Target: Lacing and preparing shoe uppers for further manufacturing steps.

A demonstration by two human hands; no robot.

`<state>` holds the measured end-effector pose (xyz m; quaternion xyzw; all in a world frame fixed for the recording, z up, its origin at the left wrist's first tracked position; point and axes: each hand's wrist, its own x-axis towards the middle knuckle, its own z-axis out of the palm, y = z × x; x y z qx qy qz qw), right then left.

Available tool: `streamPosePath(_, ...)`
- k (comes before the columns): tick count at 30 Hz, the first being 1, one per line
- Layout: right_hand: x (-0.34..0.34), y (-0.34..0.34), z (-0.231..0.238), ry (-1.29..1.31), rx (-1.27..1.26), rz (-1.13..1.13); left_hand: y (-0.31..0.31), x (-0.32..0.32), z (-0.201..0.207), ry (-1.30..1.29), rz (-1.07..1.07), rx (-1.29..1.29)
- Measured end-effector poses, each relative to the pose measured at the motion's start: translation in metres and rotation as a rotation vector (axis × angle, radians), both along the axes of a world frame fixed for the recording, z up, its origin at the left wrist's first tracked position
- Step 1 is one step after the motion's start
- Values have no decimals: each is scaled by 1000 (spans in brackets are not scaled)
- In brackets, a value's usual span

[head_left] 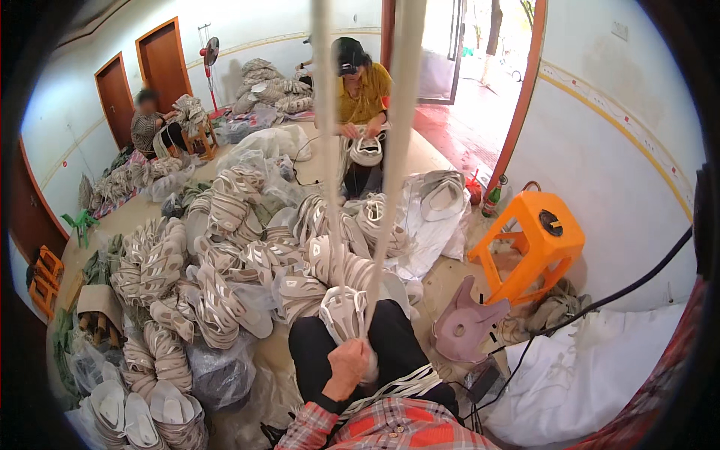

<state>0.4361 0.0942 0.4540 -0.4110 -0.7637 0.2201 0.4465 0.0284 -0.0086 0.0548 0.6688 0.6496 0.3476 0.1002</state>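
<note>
A pale shoe (343, 309) sits between the person's thighs (392, 330), and the left hand (348, 367), at its 6 o'clock, is curled closed on its near end. Two strands of a cream lace (400, 150) run from the shoe toward 12 o'clock and leave the view at the top. The right hand is out of view; how it is held I cannot tell. More laces (409, 384) lie across the lap at 4 to 5 o'clock. Out from the shoe, a heap of shoes (225, 296) spreads from 8 round to 12 o'clock, some light stripes on their sides. At 3 o'clock is a mauve plastic piece (459, 328); at 2, an orange stool (531, 225) and a green bottle (492, 199), its label too small to read. Farther, at 12, a co-worker (365, 94) handles another shoe (366, 154).
</note>
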Motion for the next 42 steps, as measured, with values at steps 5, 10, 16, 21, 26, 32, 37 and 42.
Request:
streamPosePath(5, 45, -8, -10, -4, 24, -121, -22, 0, -12, -181, 60, -129)
streamPosePath(10, 75, -17, -11, -30, 61, -224, 1, -7, -32, -326, 107, -57)
streamPosePath(16, 101, -19, -9, -74, 106, -317, 12, -25, -30, -82, 4, -239)
streamPosePath(21, 125, -28, -24, -106, 132, -451, -11, -94, 113, -988, -25, -81)
streamPosePath(26, 123, -12, -37, -160, 129, -523, -130, -237, 105, -1586, 271, 217)
streamPosePath(32, 47, 1, -275, 268, -377, -308, -140, -208, 24, -350, 749, -286)
streamPosePath(37, -229, 1, -404, 597, -990, 249, 12, -46, 36, -766, 56, -556)
streamPosePath(42, -278, -10, -431, -380, -326, 118, 46, -26, -9, -590, -99, -636)
